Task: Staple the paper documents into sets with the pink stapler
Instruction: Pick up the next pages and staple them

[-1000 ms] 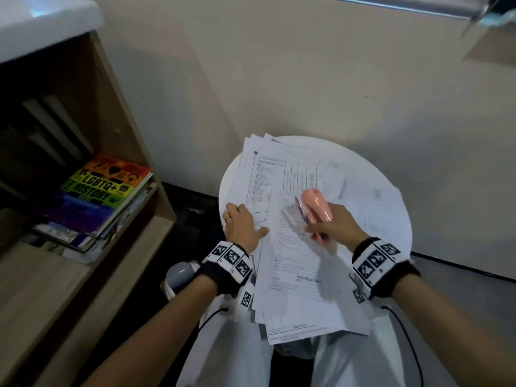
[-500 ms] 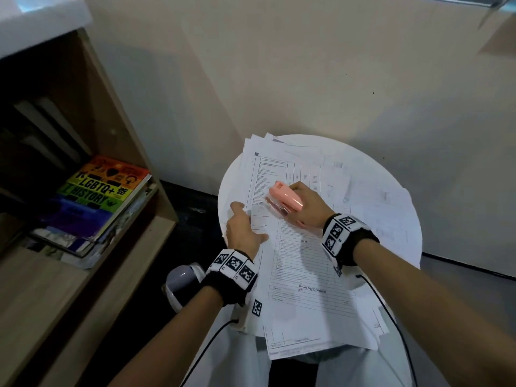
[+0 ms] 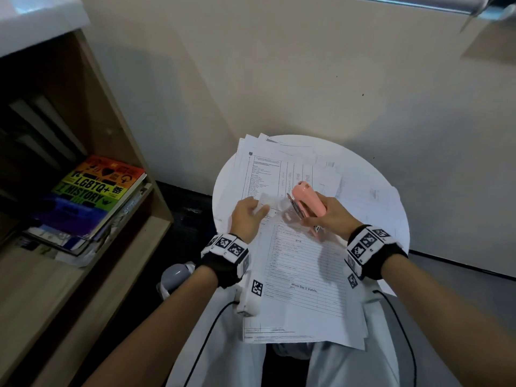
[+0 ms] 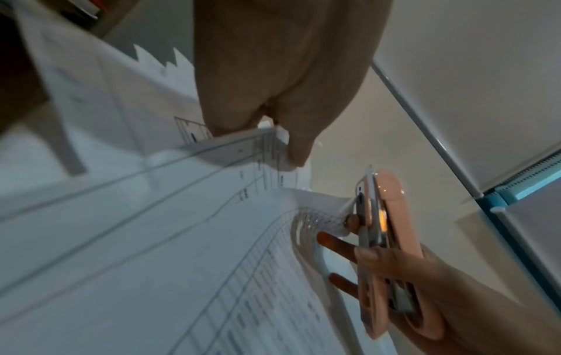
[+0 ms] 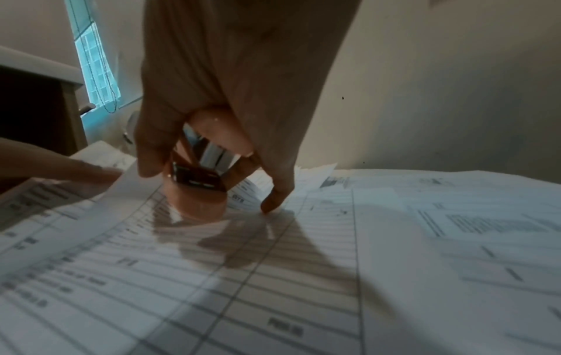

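You are gripping the pink stapler (image 3: pixel 308 201) in your right hand (image 3: pixel 329 216), fingers curled round its body, its mouth gaping and pointing toward 11 o'clock over the paper documents (image 3: pixel 301 275) spread on the round white table (image 3: pixel 377 174). At 9 o'clock from the stapler, your left hand (image 3: pixel 247 217) is pinching the top sheets' lifted corner.
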Tool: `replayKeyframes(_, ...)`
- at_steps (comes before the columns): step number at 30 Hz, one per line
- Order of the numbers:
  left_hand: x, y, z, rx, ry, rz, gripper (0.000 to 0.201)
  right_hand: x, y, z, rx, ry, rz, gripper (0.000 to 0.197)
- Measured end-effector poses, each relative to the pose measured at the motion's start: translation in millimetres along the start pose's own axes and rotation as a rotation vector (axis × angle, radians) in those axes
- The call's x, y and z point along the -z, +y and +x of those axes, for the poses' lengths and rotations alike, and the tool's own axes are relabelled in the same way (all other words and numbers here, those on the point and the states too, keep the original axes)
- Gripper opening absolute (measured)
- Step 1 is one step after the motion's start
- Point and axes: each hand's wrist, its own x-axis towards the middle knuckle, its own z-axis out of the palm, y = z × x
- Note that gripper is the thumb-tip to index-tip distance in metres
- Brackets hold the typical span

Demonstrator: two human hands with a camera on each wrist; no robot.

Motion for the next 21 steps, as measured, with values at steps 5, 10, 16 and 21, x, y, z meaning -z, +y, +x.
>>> replayKeyframes(5, -5, 6, 12, 0.089, -0.06, 0.014, 0.031, 11, -13, -6, 0.012, -0.092, -0.043, 0.04)
replayKeyframes(10, -15, 6, 7, 0.103, -0.089, -0.014, 0.041, -8, -34, 3, 0.05, -0.194, -0.122, 0.03)
replayKeyframes(16, -2, -3, -15, 0.019, -0.262, -0.249, 0.044, -24, -33, 12, 0.026, -0.092, 0.088, 0.014)
replayKeyframes(21, 19, -7, -33, -0.062, -0.182, -0.249, 0.035, -8, -29, -11, 0.031, 0.13, 0.184, 0.066)
